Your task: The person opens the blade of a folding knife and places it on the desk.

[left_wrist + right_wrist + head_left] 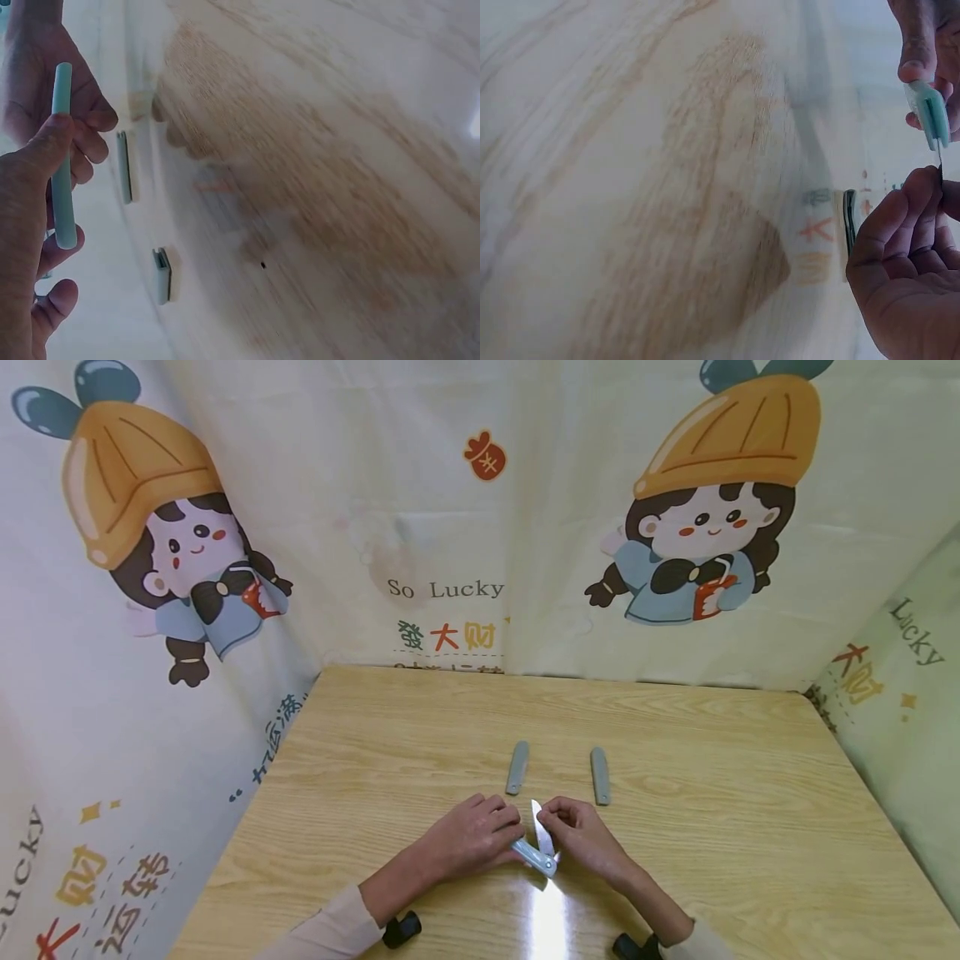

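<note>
A folding knife (534, 857) with a pale green handle is held over the table, its blade (537, 820) swung partway out. My left hand (474, 833) grips the handle, with the thumb lying along it in the left wrist view. My right hand (591, 845) pinches the blade between thumb and fingertips, which the right wrist view shows from the side. Beyond the hands lie two grey-green folded pieces shaped like knife handles, one at the left (517, 767) and one at the right (600, 776), apart from each other. No blade shows on either.
The wood-grain table (360, 735) has a bright light reflection near its front. A printed cloth (555, 527) hangs behind it and along both sides. Black wrist straps (402, 930) show below the forearms.
</note>
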`<state>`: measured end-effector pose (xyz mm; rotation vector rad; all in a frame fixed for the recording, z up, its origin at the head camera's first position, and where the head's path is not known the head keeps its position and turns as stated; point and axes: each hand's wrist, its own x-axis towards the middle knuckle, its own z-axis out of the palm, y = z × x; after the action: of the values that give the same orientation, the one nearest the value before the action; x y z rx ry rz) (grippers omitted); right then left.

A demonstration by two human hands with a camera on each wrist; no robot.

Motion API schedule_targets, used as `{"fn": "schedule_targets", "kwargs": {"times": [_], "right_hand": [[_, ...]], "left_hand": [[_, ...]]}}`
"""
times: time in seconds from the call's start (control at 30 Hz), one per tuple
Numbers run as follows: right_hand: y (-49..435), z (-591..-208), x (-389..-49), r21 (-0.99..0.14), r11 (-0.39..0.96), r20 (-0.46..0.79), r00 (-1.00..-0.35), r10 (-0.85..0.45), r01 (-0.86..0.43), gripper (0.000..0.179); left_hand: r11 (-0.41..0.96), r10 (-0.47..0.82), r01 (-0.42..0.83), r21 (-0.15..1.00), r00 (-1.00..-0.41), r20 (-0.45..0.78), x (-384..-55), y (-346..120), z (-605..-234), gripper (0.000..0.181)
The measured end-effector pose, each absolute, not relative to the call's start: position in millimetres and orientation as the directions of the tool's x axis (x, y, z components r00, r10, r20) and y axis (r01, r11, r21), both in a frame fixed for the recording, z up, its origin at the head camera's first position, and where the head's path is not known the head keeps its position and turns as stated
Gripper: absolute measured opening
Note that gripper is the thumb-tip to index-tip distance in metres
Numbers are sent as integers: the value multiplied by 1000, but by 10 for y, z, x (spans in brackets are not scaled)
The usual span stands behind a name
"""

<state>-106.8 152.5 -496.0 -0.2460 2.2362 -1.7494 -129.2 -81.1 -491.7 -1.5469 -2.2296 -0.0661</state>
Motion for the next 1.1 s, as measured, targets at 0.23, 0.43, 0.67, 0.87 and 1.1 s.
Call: {"fn": "schedule_targets", "kwargs": {"times": [0.23, 0.43, 0.67, 0.87, 1.1], "right_hand": [[1555, -4946, -1071, -968, 251, -102, -942, -319, 20, 24], [1572, -4928, -1091, -968, 251, -99, -948, -303, 21, 25], [1603, -4916, -1108, -974, 222, -103, -952, -287, 38, 25], [1629, -4926, -1109, -975, 213, -114, -957, -266, 57, 25], [1652, -4956, -1104, -982, 177, -109, -960, -257, 64, 23]], "left_hand": [[374, 882, 899, -228, -268, 388, -1278, -809, -4922, 36], [388, 862, 890, -239, -259, 435, -1266, -819, -4933, 37], [419, 829, 897, -138, -316, 462, -1237, -835, -4929, 35], [425, 810, 895, -133, -310, 498, -1235, -857, -4951, 37], [425, 778, 887, -181, -256, 574, -1230, -860, -4984, 39]]}}
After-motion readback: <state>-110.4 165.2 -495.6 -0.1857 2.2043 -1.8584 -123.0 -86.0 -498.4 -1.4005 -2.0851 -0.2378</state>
